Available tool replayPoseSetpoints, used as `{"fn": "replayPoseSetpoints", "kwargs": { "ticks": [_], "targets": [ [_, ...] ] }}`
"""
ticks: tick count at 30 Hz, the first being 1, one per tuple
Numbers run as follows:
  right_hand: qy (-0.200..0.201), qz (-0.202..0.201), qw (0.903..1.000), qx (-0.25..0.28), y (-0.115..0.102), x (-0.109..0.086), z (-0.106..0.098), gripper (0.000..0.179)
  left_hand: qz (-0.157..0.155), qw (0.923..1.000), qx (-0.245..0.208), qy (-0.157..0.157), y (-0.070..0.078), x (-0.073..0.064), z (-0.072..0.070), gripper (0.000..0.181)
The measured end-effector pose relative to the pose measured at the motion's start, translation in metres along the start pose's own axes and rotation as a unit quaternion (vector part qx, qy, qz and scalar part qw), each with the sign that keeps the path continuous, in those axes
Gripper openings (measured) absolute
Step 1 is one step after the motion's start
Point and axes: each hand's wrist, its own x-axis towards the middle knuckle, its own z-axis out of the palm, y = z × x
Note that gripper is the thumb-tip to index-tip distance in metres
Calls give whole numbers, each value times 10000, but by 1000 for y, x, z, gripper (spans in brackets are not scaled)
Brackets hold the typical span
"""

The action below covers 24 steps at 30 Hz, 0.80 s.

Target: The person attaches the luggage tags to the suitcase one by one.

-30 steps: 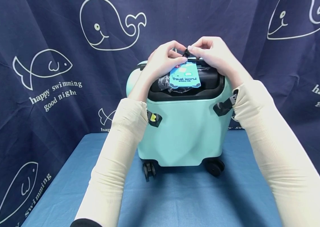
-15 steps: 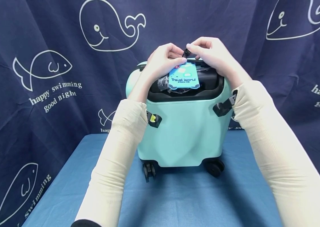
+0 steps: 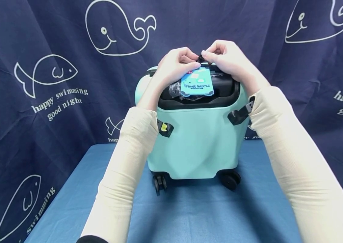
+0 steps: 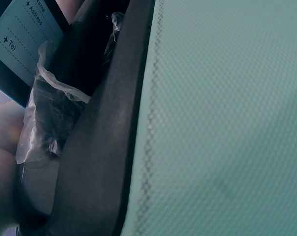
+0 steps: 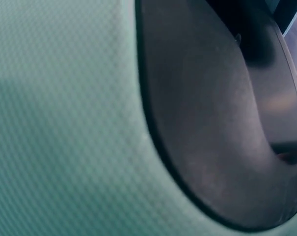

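A mint-green suitcase (image 3: pixel 195 141) stands upright on its wheels, with a black handle recess at its top. A light-blue luggage tag (image 3: pixel 197 82) printed "Travel World" hangs in front of that recess by a short black strap (image 3: pixel 200 58). My left hand (image 3: pixel 177 65) pinches the strap just above the tag, thumb at the tag's top edge. From the other side my right hand (image 3: pixel 227 57) holds the strap's upper end between thumb and fingers. In the left wrist view the tag's back (image 4: pixel 25 42) shows Name, Address and Tel lines. How the strap is fastened is hidden by fingers.
Clear plastic wrap (image 4: pixel 55 118) covers part of the suitcase's black handle. The suitcase rests on a table with a blue cloth (image 3: pixel 183 212). Behind hangs a dark-blue curtain (image 3: pixel 220 20) with whale and fish drawings. Black camera mounts (image 3: pixel 238 115) sit at both wrists.
The right fingertips lifted slightly off to the left, showing more of the strap, then came back down onto it. The left hand sank a little; the tag shifted slightly left and down.
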Motion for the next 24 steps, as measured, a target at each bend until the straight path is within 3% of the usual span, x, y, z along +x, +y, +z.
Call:
{"fn": "replayPoseSetpoints", "kwargs": {
  "ticks": [6, 13, 24],
  "targets": [
    [-73, -63, 9999, 61, 0, 0, -1, 10, 5, 10000, 9, 29, 0, 0, 1, 24],
    [-143, 37, 9977, 654, -1, -1, -1, 14, 7, 9998, -136, 110, 1, -1, 1, 25],
    [42, -296, 9985, 466, 2, 0, 0, 10, -41, 9998, -196, 61, 1, 0, 1, 27]
  ]
}}
